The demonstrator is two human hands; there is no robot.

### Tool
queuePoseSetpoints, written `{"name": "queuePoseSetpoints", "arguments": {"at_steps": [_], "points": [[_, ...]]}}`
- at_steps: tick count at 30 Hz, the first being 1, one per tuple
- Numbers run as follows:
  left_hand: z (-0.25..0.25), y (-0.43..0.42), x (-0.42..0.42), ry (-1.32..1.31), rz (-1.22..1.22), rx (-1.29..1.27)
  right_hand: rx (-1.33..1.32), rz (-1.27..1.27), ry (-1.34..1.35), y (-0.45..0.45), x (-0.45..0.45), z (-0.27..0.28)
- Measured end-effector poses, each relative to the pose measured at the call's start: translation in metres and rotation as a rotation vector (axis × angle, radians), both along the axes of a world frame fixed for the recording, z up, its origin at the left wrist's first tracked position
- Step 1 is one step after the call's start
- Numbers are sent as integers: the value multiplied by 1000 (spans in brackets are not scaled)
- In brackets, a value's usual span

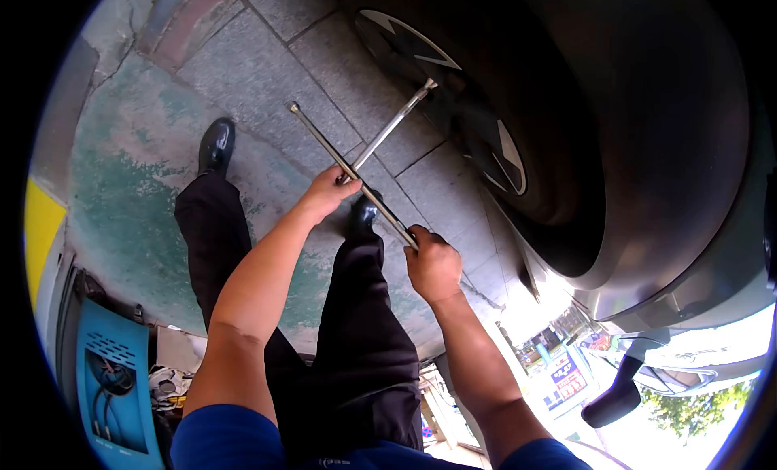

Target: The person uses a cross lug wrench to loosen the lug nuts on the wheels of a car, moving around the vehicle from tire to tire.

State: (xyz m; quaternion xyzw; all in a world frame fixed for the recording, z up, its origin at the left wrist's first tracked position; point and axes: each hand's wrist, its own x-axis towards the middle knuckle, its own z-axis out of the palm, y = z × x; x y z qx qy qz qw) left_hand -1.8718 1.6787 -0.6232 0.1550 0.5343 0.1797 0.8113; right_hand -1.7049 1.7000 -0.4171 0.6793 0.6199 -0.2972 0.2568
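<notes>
A metal cross-shaped lug wrench point(390, 132) is held in front of a car wheel point(477, 106). Near the crossing of its bars, my left hand point(328, 192) grips it with the thumb laid over the metal. My right hand point(434, 264) is wrapped round the lower end of the long bar. The upper left end of that bar points into free air. One arm of the wrench reaches to the wheel's dark centre; whether its socket touches a nut I cannot tell.
Two black shoes point(217, 146) stand on paving and worn green floor. The car's grey body point(688, 268) fills the right side. A blue machine point(117, 389) with cables stands at the lower left, beside a yellow panel point(42, 235). A dark bicycle saddle point(613, 401) is at the lower right.
</notes>
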Motion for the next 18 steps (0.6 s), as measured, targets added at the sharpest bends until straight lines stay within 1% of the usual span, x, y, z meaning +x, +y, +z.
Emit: {"name": "queuePoseSetpoints", "arguments": {"at_steps": [1, 2, 3, 4, 7, 8, 9, 10, 11, 12, 13, 14, 15, 16, 17, 18], "points": [[4, 11, -4, 17, -26, 4, 9, 17, 2, 8, -1, -1], [4, 15, -9, 14, -92, -11, 0, -11, 20, 13, -5, 4], [7, 14, -12, 8, -94, -27, -19, -50, 34, 11, -10, 10], [8, 19, -15, 45, -111, 16, -23, -70, 40, 13, -13, 10], [9, 20, -19, 96, -125, 91, -10, -66, 45, -1, -2, -13], [3, 26, -21, 135, -114, 129, 3, -41, 53, 17, -8, -18], [9, 30, -23, 105, -78, 106, 12, -69, 63, 29, -18, -12], [15, 26, -23, 90, -111, 66, -6, -131, 48, 21, -27, 6], [11, 34, -26, 92, -126, 55, -51, -139, 18, 9, -13, -8], [1, 26, -18, 154, -67, 95, -28, -80, -26, 3, -10, -24], [-8, 23, -17, 153, -56, 91, -24, -27, -76, -8, -11, -29], [-17, 21, -17, 140, -38, 131, -85, -44, -125, -6, -12, -31], [-17, 18, -16, 118, -32, 164, -224, -43, -208, 4, -20, -27], [-7, 28, -24, 121, -118, 134, -289, -28, -259, 3, -17, -30], [-12, 26, -22, 100, -94, 138, -378, -50, -315, 12, -24, -28], [-16, 26, -21, 113, -99, 147, -410, -96, -368, 18, -29, -27]]}}
